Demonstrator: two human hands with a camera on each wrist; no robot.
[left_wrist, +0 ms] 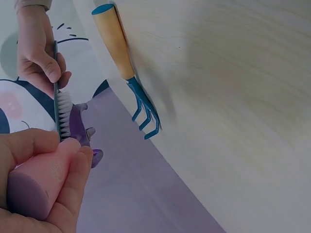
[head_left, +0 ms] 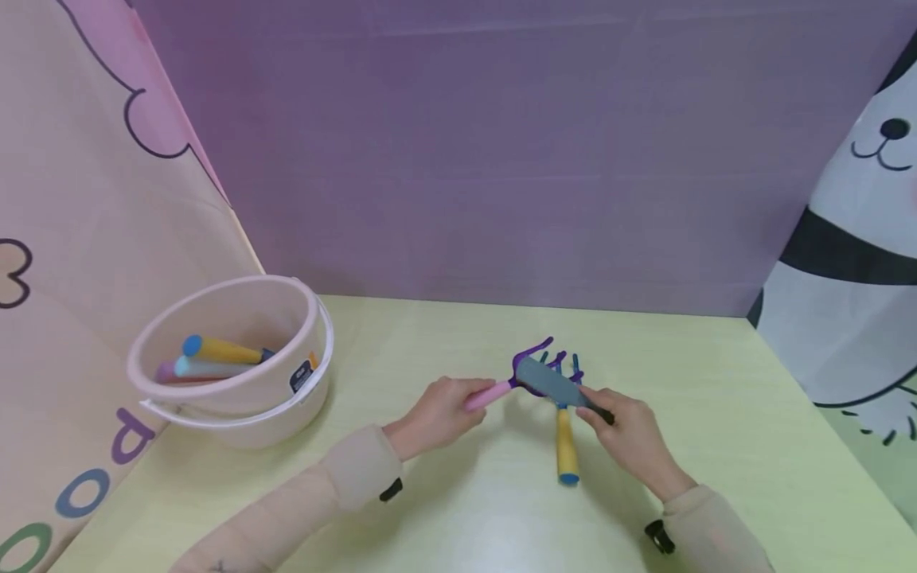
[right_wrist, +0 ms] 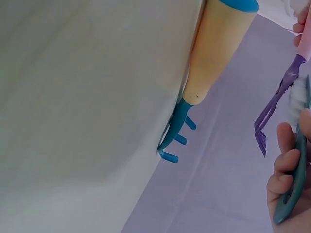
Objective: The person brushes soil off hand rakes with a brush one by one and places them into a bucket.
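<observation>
My left hand (head_left: 440, 414) grips the pink handle of a small purple hand rake (head_left: 489, 395), its prongs raised above the table. In my right hand (head_left: 630, 434) is a grey-green scrubbing brush (head_left: 552, 382), held by its handle. The brush's white bristles (left_wrist: 64, 109) face the purple prongs (left_wrist: 77, 124) and appear to touch them in the left wrist view. Below both tools, a blue hand rake with a yellow handle (head_left: 566, 446) lies on the table. From the head, the brush covers part of both rakes' prongs.
At the left stands a pale pink bucket (head_left: 161, 342) with a white handle, set in or against another pale container (head_left: 286, 426). Inside are several tools, one with a yellow handle (head_left: 225, 350). A purple backdrop (head_left: 501, 159) rises behind the light table (head_left: 401, 334).
</observation>
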